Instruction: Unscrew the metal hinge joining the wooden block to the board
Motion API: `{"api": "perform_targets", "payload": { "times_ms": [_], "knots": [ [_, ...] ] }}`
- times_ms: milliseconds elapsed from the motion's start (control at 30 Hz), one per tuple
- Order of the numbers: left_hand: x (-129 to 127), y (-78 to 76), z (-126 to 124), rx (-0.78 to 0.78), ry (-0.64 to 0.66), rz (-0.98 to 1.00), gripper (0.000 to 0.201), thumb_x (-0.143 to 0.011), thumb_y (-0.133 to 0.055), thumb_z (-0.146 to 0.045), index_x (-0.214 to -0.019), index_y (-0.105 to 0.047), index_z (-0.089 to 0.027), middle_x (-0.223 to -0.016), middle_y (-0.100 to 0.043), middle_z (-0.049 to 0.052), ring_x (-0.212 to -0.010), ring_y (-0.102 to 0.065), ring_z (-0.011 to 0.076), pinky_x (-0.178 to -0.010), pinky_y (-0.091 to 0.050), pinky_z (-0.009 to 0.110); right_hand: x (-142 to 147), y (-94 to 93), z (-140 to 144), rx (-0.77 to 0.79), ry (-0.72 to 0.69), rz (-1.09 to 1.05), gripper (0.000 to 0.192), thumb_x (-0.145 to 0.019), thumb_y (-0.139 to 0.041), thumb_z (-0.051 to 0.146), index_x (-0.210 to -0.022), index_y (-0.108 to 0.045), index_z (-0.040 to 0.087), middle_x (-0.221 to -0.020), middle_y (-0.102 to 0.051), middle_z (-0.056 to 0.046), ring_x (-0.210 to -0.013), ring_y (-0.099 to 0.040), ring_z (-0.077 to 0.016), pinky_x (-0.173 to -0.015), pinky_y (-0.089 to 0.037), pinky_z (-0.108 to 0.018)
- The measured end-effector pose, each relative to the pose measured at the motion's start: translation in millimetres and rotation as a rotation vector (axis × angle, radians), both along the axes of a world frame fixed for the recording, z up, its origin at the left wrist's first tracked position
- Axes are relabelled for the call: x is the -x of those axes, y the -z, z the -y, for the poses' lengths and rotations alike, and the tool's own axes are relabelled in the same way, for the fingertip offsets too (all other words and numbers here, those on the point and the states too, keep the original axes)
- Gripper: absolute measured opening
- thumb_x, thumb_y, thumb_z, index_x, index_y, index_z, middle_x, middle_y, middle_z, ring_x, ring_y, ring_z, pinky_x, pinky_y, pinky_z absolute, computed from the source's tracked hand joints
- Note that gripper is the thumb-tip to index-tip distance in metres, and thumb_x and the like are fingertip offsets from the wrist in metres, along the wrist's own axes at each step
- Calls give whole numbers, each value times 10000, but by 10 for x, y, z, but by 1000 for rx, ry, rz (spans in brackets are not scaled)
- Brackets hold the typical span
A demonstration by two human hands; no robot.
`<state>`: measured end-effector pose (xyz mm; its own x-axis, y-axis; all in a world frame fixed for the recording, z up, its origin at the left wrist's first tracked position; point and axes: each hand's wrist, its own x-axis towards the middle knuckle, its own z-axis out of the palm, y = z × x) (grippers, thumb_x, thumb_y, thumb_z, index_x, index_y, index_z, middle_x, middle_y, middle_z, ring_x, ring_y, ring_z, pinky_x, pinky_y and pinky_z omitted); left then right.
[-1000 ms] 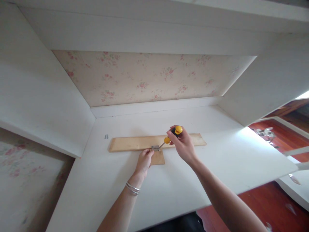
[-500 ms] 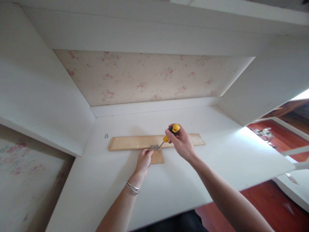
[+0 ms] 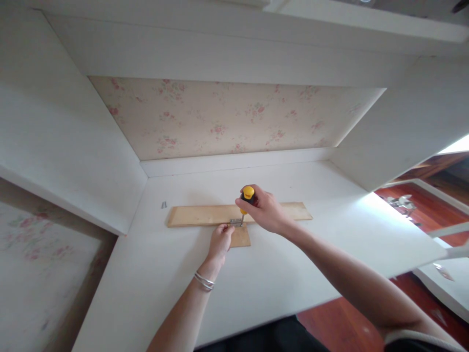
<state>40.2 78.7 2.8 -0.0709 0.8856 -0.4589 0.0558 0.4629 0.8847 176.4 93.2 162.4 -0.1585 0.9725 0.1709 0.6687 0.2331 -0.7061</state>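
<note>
A long pale wooden strip (image 3: pixel 198 215) lies across a white desk (image 3: pixel 278 274), with a small wooden block (image 3: pixel 242 237) against its near edge. A small metal hinge (image 3: pixel 236 222) joins them. My right hand (image 3: pixel 264 211) grips a yellow and black screwdriver (image 3: pixel 247 195), held nearly upright with its tip on the hinge. My left hand (image 3: pixel 220 243) rests on the block's left side, with its fingers pinched at the hinge.
Two small screws (image 3: pixel 163 205) lie on the desk left of the strip. White side walls and an overhead shelf enclose the desk, with floral wallpaper (image 3: pixel 227 117) behind. Red wooden floor (image 3: pixel 432 210) shows at the right.
My right hand has swung the screwdriver from a slant at the right to nearly upright over the hinge. My left hand has stayed at the block.
</note>
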Motion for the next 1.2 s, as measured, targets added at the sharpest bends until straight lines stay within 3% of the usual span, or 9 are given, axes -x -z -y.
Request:
{"api": "perform_targets", "payload": {
  "times_ms": [167,400,767,967,1200],
  "knots": [
    [15,8,6,-53,5,-2,212,-712,-582,-381,-733,-588,-170,-555,-480,-35,-499,-410,96,-469,-274,209,75,-51,-50,-17,-102,124,311,-822,-514,507,-954,-542,227,-748,-607,-3,-645,-532,-140,-600,-367,-251],
    [35,7,8,-52,-14,26,174,-696,-586,-342,-694,-582,-168,-562,-518,-16,-521,-434,107,-483,-282,212,108,-93,-105,-45,-116,204,339,-807,-531,488,-1061,-516,263,-727,-610,12,-630,-542,-158,-596,-346,-255],
    [23,-17,22,14,5,38,185,-719,-549,-370,-718,-543,-185,-503,-379,-65,-418,-328,80,-404,-198,211,44,-183,-182,-204,90,546,513,-770,-424,718,-864,-522,223,-552,-531,-26,-524,-516,-199,-496,-214,-267],
    [-17,-13,2,4,-3,23,276,-712,-585,-452,-702,-523,-182,-508,-410,-63,-405,-348,74,-390,-186,206,34,-194,-142,-183,90,528,464,-787,-439,681,-831,-532,229,-556,-553,-24,-520,-522,-194,-498,-222,-268],
    [-21,-31,-14,21,-19,29,203,-692,-599,-373,-700,-526,-184,-493,-372,-69,-413,-329,75,-387,-170,201,-52,-272,-117,-219,169,382,412,-800,-452,644,-833,-521,238,-580,-569,-2,-543,-532,-173,-528,-292,-257]
  ]
}}
